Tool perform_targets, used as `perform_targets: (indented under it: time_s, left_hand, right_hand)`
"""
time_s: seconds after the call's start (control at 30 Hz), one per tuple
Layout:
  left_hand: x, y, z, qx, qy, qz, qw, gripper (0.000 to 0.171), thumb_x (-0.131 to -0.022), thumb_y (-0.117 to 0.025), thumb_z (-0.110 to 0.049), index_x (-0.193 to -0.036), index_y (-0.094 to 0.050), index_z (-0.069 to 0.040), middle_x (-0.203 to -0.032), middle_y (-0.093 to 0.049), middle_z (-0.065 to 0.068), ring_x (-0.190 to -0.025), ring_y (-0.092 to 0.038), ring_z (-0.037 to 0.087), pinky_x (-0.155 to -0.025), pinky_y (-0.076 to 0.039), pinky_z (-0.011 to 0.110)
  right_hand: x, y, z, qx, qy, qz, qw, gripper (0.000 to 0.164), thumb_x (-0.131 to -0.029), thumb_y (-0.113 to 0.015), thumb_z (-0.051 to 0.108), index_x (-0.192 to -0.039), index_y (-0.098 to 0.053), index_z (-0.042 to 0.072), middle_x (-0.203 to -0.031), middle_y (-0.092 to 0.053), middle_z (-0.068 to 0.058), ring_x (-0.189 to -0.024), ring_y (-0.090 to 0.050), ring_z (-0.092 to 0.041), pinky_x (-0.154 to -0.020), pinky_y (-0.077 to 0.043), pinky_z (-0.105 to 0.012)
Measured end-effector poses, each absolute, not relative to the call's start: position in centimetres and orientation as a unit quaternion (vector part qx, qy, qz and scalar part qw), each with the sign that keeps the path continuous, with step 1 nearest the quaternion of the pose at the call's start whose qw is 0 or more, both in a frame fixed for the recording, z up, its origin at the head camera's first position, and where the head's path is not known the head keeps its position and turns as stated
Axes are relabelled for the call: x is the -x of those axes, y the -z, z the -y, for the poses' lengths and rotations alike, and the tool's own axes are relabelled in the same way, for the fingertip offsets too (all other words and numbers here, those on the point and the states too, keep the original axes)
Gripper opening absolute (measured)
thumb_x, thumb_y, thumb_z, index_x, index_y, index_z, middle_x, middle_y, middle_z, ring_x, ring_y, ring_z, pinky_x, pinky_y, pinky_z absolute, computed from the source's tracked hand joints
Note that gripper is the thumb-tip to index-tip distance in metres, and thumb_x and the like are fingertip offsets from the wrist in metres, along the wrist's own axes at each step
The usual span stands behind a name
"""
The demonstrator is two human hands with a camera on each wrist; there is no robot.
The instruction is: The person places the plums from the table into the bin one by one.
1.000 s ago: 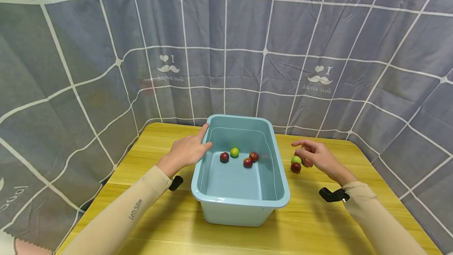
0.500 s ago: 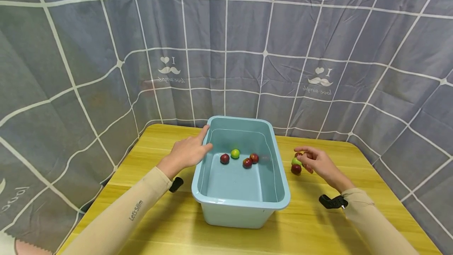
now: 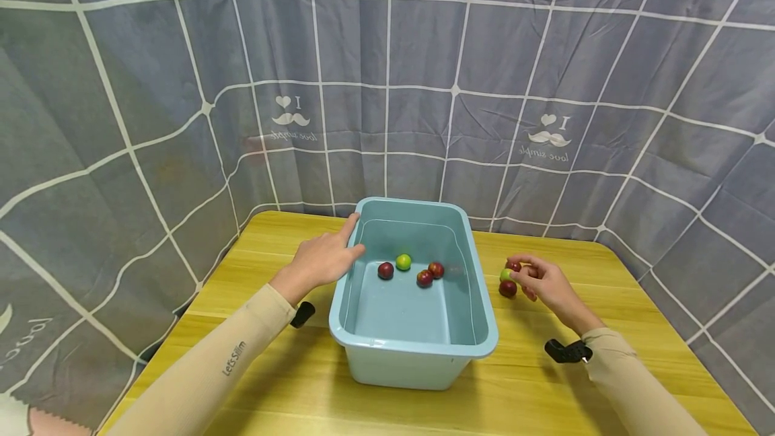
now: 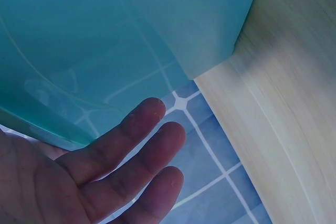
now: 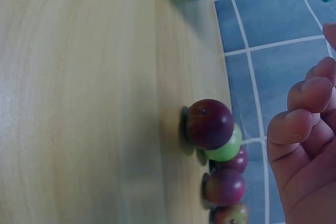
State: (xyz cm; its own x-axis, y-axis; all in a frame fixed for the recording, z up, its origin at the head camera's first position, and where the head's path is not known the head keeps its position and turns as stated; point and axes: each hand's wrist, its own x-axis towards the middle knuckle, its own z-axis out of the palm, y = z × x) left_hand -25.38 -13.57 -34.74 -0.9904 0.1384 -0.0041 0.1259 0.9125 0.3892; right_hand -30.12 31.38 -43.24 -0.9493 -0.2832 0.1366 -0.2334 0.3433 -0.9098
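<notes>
My left hand (image 3: 323, 258) rests on the left rim of a light-blue plastic tub (image 3: 413, 343), thumb over the inner side. In the left wrist view its other fingers (image 4: 152, 145) extend loosely outside the tub wall. Over the table to the tub's right, my right hand (image 3: 549, 288) hovers with fingers loosely bent and nothing between them. Beside it lie a green fruit (image 3: 505, 276), a dark-red fruit (image 3: 508, 288) and another red one (image 3: 514, 266). The right wrist view shows this cluster as several small round fruits, a dark-red one (image 5: 210, 124) foremost, apart from the fingers.
Inside the tub lie a green fruit (image 3: 403, 262) and three red ones, the leftmost red fruit (image 3: 385, 270) near the left wall. The tub stands on a yellow wooden table (image 3: 254, 369). A grey checked curtain (image 3: 418, 120) hangs behind and on both sides.
My right hand has drawn slightly back toward me and lower, so more of the red fruit behind the green one shows. The left hand stays on the rim.
</notes>
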Motion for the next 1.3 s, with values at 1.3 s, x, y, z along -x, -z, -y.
perform_targets:
  time_s: [1.3]
  left_hand:
    - [25.5, 34.8, 13.7, -0.064, -0.2, -0.978, 0.017, 0.075, -0.099, -0.036, -0.051, -0.164, -0.006, -0.028, -0.076, -0.061, 0.004, -0.074, -0.059, 0.024, -0.057, -0.041, 0.037]
  right_hand:
    - [31.2, 46.9, -32.5, 0.086, 0.516, -0.851, 0.046, 0.054, -0.095, -0.071, 0.028, -0.137, -0.056, -0.002, -0.072, -0.049, 0.0, -0.054, -0.045, -0.011, -0.052, -0.04, -0.027]
